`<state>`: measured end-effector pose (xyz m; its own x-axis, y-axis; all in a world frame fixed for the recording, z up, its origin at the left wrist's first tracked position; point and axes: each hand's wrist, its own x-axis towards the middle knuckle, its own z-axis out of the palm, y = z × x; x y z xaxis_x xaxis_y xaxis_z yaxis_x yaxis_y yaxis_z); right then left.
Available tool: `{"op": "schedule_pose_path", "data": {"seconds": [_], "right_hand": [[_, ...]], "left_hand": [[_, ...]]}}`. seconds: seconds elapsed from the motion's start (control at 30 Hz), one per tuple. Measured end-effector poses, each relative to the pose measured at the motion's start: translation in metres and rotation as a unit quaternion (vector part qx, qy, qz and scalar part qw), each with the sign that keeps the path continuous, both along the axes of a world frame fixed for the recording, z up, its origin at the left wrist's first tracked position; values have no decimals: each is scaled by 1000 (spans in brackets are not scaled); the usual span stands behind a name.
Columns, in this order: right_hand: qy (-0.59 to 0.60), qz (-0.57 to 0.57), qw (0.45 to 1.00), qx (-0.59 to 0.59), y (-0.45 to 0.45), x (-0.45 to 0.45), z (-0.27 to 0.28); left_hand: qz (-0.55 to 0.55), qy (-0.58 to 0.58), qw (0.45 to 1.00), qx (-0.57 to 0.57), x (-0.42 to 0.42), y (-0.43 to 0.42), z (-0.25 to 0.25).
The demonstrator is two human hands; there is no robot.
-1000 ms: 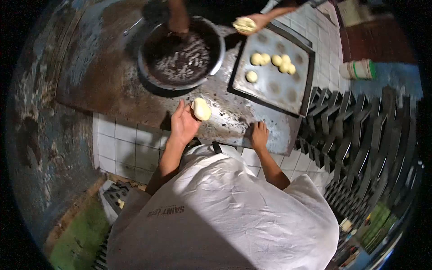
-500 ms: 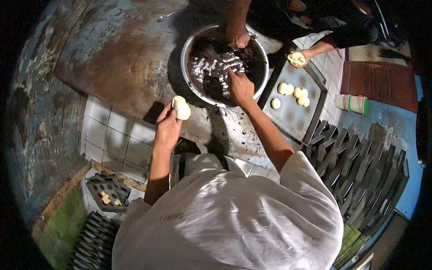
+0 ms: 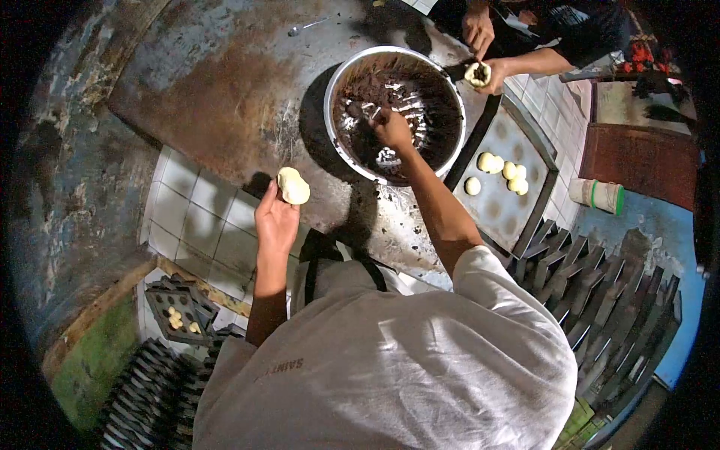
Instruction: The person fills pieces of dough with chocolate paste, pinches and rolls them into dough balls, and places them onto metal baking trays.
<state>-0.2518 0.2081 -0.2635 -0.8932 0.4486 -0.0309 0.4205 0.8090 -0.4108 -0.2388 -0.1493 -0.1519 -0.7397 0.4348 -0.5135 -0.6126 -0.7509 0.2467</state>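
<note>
Moved: co-worker's hand (image 3: 478, 30), in the bowl a moment ago, now out & over the dough cup (image 3: 486, 73), which now shows dark filling inside.
L hand (image 3: 276, 217): palm up, fingers lightly grasping the dough piece (image 3: 293, 187); held up nr the table edge, L of bowl.
R hand (image 3: 394, 131): inside the bowl, same as before; fingers curled down at the dark filling (image 3: 367, 91). Can't tell if any is pinched.
Bowl (image 3: 327, 112): metal, round, on the table (image 3: 225, 112); filling heaped on far side, smeared elsewhere, metal showing thru.
Co-worker: other hand (image 3: 498, 72) cups the dough cup, fingers round it; upper hand's fingers point down at its opening.
Baking tray (image 3: 499, 214): R of bowl, w/ several dough balls (image 3: 490, 163), most bunched, one apart.
Spoon (image 3: 295, 31): on table, beyond bowl to the L.
Lower L: dark mold tray (image 3: 161, 300) w/ small pale pcs.
</note>
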Motion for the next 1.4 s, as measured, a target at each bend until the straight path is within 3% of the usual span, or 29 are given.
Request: {"op": "schedule_pose_path", "data": {"seconds": [0.03,0.07,0.1,0.13,0.27,0.37,0.47,0.57,0.67,0.77,0.87,0.9,0.93,0.97,1.0,1.07,1.1,1.13,1.2,1.23,1.3,1.33,1.4], "right_hand": [[53,40,968,-243,7,2,-3],[102,80,873,-469,15,6,-4],[-30,11,835,-549,15,15,39],[-23,14,835,-549,9,27,77],[-32,53,734,-677,-3,105,182],[14,76,762,-643,-7,170,198],[152,4,781,-606,-30,225,188],[145,-90,855,-489,-26,300,151],[203,-137,824,-511,-33,394,108],[202,-238,758,-573,-29,475,75],[176,-245,829,-471,-8,527,-3],[184,-251,826,-470,-4,533,2],[51,-239,913,-328,-1,536,16],[-85,-214,958,-173,0,534,35],[-80,-214,958,-176,0,528,50],[156,-211,964,-53,-5,503,83],[209,-218,920,-250,-9,486,117],[253,-217,837,-434,-13,469,148],[244,-185,679,-667,-15,447,172],[245,-185,679,-666,-11,446,182],[198,-145,585,-773,-11,442,200],[197,-140,586,-773,-11,443,206],[203,-35,772,-602,-15,452,213]], "left_hand": [[13,-11,1000,-25,0,6,2],[13,-3,1000,-27,0,12,4],[11,2,999,-45,2,22,11],[10,7,998,-62,4,33,19],[-23,17,999,-23,27,80,42],[-84,24,996,29,62,124,70],[-134,-3,986,95,108,163,81],[-187,23,974,122,148,184,83],[-179,12,980,89,189,199,96],[-202,10,971,128,221,209,92],[-250,-27,952,175,252,215,103],[-259,-9,951,169,261,218,101],[-266,-8,949,168,270,221,104],[-281,-11,946,163,278,222,108],[-293,-14,943,158,282,222,111],[-311,3,937,160,289,222,105],[-329,12,930,166,292,221,102],[-332,11,929,163,297,220,101],[-343,48,927,143,306,223,99],[-344,49,927,144,307,224,95],[-362,221,903,-65,300,222,91],[-358,225,904,-65,296,217,95],[-409,371,794,-255,291,204,105]]}}
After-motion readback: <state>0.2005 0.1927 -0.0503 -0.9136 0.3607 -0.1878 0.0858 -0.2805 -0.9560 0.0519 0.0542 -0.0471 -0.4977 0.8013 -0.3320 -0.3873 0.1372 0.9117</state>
